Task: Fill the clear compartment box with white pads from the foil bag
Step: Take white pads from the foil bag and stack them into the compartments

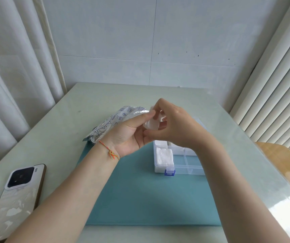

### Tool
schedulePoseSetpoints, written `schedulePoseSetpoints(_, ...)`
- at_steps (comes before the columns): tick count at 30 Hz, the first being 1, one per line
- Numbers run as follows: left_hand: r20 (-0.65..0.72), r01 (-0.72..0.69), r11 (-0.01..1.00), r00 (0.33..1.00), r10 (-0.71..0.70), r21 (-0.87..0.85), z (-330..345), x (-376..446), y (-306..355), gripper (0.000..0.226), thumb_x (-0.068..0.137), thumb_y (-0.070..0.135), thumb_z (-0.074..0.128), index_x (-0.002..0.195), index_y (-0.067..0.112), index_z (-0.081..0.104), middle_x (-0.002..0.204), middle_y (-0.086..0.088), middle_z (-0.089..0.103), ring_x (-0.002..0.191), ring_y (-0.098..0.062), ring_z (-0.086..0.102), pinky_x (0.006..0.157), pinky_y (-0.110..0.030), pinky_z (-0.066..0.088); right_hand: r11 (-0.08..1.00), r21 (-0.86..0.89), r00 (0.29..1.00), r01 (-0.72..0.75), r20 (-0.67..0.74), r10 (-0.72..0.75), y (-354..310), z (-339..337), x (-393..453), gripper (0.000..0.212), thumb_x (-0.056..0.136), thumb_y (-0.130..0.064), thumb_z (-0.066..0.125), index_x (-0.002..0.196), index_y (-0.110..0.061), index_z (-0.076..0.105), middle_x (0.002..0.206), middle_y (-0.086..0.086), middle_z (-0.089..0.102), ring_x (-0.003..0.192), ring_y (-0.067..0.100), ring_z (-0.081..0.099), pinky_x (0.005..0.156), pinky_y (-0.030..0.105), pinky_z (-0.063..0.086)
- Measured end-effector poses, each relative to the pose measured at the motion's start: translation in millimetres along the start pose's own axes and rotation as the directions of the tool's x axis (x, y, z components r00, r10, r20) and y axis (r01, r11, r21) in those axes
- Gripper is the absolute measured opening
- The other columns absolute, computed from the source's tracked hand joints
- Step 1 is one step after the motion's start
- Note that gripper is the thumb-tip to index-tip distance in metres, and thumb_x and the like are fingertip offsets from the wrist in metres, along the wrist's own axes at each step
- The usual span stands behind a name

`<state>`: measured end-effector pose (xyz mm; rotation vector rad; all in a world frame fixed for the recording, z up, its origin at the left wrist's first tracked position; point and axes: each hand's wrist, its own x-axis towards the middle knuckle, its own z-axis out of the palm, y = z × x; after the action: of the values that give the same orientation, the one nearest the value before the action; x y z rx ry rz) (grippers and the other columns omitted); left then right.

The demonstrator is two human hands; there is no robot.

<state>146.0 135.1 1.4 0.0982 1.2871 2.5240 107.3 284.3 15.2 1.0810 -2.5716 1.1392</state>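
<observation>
Pads first: 1 small stack of white pads (151, 124) is up in the air over the table (65, 120), pinched btwn both hands, can't count the layers in it, too blurry. Left hand (130, 135) has thumb and fingers closed on the stack's left edge, palm facing up; right hand (174, 125) comes in from the other side w/ fingertips closed on the same stack, so both grips are clamped on it. Then 1 clear compartment box (189, 165) sits on the teal mat (140, 195), just below the right wrist, lid open afaict, long axis running left-right, 1 blue latch (169, 172) on the near edge pointing at the camera. 2 compartments at its left end have pads in them: the near-left one holds a flat square pile (164, 157), another one behind it is partly hidden by the hand. Compartments to the right look see-thru w/ the mat showing. 1 foil bag (111, 123) lies behind the left hand, long axis diagonal, running from near-left to far-right, its far end up by the fingers. 1 phone (16, 195) face down at the near-left of the table, well apart from everything. 1 colored string bracelet (110, 149) on the left wrist.
</observation>
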Motion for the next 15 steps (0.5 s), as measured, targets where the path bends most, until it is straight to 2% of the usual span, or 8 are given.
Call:
schedulePoseSetpoints(3, 0.026, 0.012, 1.000, 1.000, -0.011, -0.026, -3, 1, 0, 0.028, 0.088, 0.021, 0.056, 0.109, 0.007, 0.069, 0.106, -0.007, 0.072, 0.097, -0.017, 0.070, 0.070, -0.023, 0.059, 0.988, 0.133, 0.995, -0.080, 0.072, 0.071, 2, -7, -1, 0.046, 0.069, -0.031, 0.084, 0.095, -0.014, 0.051, 0.094, -0.004, 0.061, 0.086, 0.021, 0.062, 0.077, 0.032, 0.056)
schedulePoseSetpoints(5, 0.022, 0.017, 1.000, 1.000, -0.016, -0.019, -4, 1, 1, 0.034, 0.087, 0.021, 0.058, 0.116, 0.004, 0.066, 0.119, -0.013, 0.068, 0.099, -0.020, 0.069, 0.084, -0.028, 0.058, 0.947, 0.288, 0.988, -0.142, 0.100, 0.118, 6, -14, 0, 0.042, 0.075, -0.032, 0.082, 0.102, -0.016, 0.054, 0.100, 0.002, 0.063, 0.094, 0.024, 0.064, 0.080, 0.035, 0.057)
schedulePoseSetpoints(6, 0.020, 0.015, 1.000, 1.000, -0.015, -0.015, -3, 1, 1, 0.035, 0.086, 0.021, 0.059, 0.114, 0.003, 0.068, 0.118, -0.015, 0.067, 0.098, -0.023, 0.070, 0.085, -0.030, 0.058, 0.909, 0.376, 0.983, -0.178, 0.107, 0.148, 8, -18, 0, 0.038, 0.080, -0.028, 0.078, 0.107, -0.016, 0.055, 0.103, 0.006, 0.064, 0.093, 0.024, 0.065, 0.079, 0.037, 0.057)
schedulePoseSetpoints(9, 0.025, 0.022, 1.000, 0.999, -0.022, 0.004, -1, -1, 0, 0.035, 0.084, 0.021, 0.060, 0.112, 0.001, 0.068, 0.105, -0.019, 0.070, 0.092, -0.029, 0.071, 0.074, -0.028, 0.060, 0.741, 0.593, 0.949, -0.315, 0.195, 0.247, 14, -26, -5, 0.026, 0.092, -0.012, 0.064, 0.116, -0.007, 0.056, 0.095, 0.009, 0.067, 0.081, 0.019, 0.067, 0.075, 0.030, 0.056)
schedulePoseSetpoints(12, 0.051, 0.039, 0.999, 0.998, -0.039, -0.010, 5, 0, -4, 0.039, 0.086, 0.019, 0.059, 0.118, -0.003, 0.061, 0.102, -0.021, 0.069, 0.090, -0.030, 0.071, 0.074, -0.030, 0.060, 0.687, 0.601, 0.912, -0.407, 0.302, 0.276, 24, -28, -15, 0.024, 0.094, -0.013, 0.059, 0.111, 0.005, 0.061, 0.092, 0.014, 0.066, 0.085, 0.022, 0.064, 0.083, 0.034, 0.055)
schedulePoseSetpoints(15, 0.065, 0.069, 0.997, 0.995, -0.070, 0.017, 12, 4, -11, 0.041, 0.087, 0.021, 0.057, 0.120, -0.002, 0.060, 0.107, -0.023, 0.068, 0.093, -0.033, 0.071, 0.079, -0.034, 0.060, 0.606, 0.672, 0.904, -0.426, 0.303, 0.301, 32, -33, -23, 0.021, 0.094, -0.012, 0.059, 0.107, 0.004, 0.060, 0.090, 0.013, 0.063, 0.080, 0.019, 0.062, 0.075, 0.031, 0.054)
